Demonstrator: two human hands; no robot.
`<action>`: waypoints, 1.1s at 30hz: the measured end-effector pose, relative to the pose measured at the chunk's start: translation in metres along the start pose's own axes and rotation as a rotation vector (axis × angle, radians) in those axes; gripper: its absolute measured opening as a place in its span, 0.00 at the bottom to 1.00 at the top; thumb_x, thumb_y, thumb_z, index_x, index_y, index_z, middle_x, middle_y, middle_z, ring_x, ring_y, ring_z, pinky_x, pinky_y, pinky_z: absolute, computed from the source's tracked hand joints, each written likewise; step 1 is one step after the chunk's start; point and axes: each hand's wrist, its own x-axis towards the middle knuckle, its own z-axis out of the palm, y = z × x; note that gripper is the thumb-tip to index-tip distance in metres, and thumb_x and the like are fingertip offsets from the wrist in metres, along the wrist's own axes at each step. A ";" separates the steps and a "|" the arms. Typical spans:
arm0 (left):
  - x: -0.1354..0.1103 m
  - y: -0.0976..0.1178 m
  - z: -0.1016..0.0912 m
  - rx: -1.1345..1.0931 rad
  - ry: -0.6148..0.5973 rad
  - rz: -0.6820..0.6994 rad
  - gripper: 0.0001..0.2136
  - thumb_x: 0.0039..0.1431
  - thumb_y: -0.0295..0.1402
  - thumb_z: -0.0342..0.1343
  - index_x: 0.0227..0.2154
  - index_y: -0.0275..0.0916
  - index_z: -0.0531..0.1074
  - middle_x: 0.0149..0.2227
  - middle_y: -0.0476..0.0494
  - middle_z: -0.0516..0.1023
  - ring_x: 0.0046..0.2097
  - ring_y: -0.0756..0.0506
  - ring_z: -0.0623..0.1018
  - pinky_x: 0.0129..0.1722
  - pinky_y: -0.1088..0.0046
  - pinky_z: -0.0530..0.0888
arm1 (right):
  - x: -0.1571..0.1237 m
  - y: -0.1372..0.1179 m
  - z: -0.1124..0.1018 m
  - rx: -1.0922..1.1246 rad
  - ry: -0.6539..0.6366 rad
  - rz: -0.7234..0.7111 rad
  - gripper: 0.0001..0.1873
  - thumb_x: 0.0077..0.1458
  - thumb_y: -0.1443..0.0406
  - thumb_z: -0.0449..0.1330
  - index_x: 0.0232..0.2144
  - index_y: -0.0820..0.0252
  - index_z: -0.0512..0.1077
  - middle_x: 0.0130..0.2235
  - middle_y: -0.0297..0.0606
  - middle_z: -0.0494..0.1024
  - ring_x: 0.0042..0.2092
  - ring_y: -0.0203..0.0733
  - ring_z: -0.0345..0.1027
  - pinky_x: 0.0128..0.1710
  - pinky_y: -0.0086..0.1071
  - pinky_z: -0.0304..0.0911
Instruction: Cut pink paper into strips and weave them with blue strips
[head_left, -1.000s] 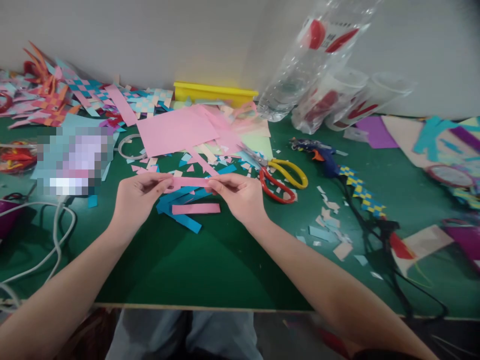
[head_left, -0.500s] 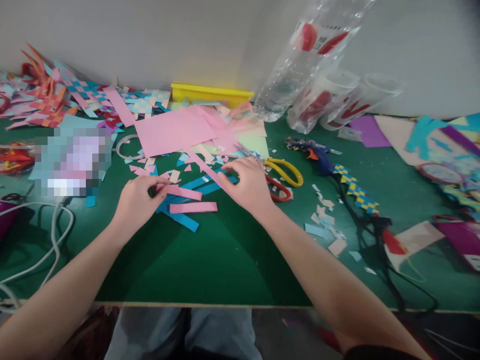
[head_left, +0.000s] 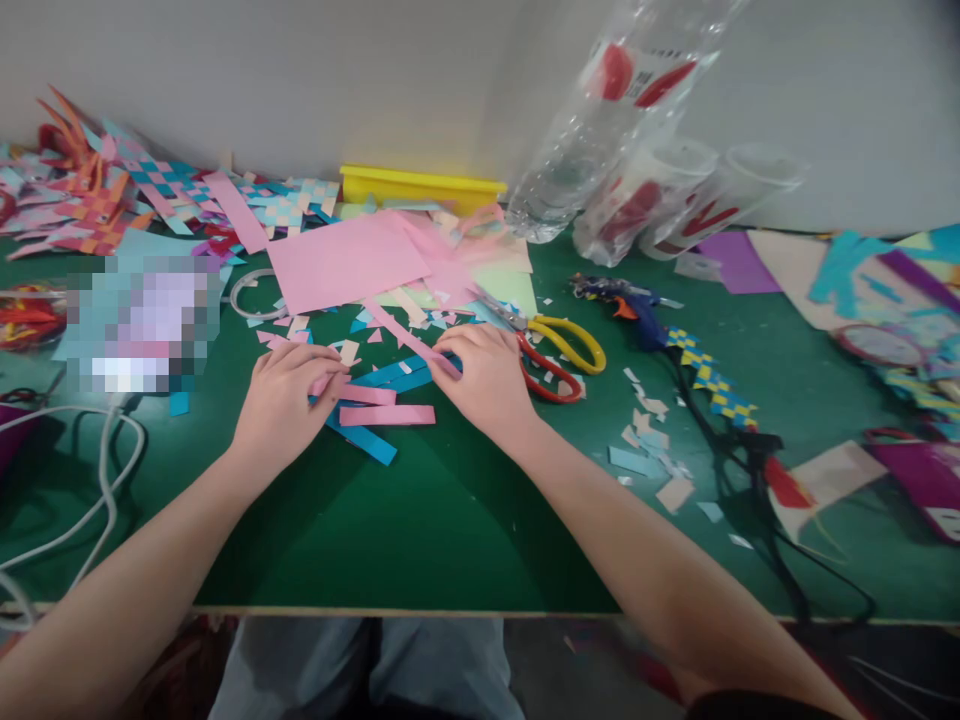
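My left hand (head_left: pixel 289 400) pinches the left end of a short pink paper strip (head_left: pixel 371 395), which lies over blue paper strips (head_left: pixel 365 440). Just below it, another pink strip (head_left: pixel 388 415) rests on the blue ones. My right hand (head_left: pixel 484 375) has its thumb and fingers closed on the near end of a long pink paper strip (head_left: pixel 401 330) that slants away toward a pink sheet (head_left: pixel 349 262). Right beside that hand lie scissors (head_left: pixel 566 345) with one yellow and one red handle; their blades point away from me.
Paper scraps (head_left: pixel 652 440) litter the green table (head_left: pixel 420 540). To the right are a blue glue gun (head_left: pixel 637 315) with a black cord, and a plastic bottle (head_left: pixel 570 140) beside cups (head_left: pixel 690 200). A white cable (head_left: pixel 112 480) runs at left; woven paper pieces (head_left: pixel 97 200) pile behind.
My right hand has moved slightly left and down, closing its fingers on the long pink strip. My left hand has shifted a little, drawing its short pink strip slightly left.
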 end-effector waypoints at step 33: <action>0.002 0.014 -0.011 -0.664 -0.158 -0.185 0.17 0.64 0.46 0.52 0.42 0.42 0.80 0.43 0.42 0.82 0.47 0.41 0.80 0.51 0.67 0.74 | -0.013 -0.044 -0.017 1.416 -0.620 0.240 0.08 0.46 0.61 0.69 0.31 0.56 0.80 0.31 0.34 0.84 0.30 0.35 0.78 0.33 0.30 0.75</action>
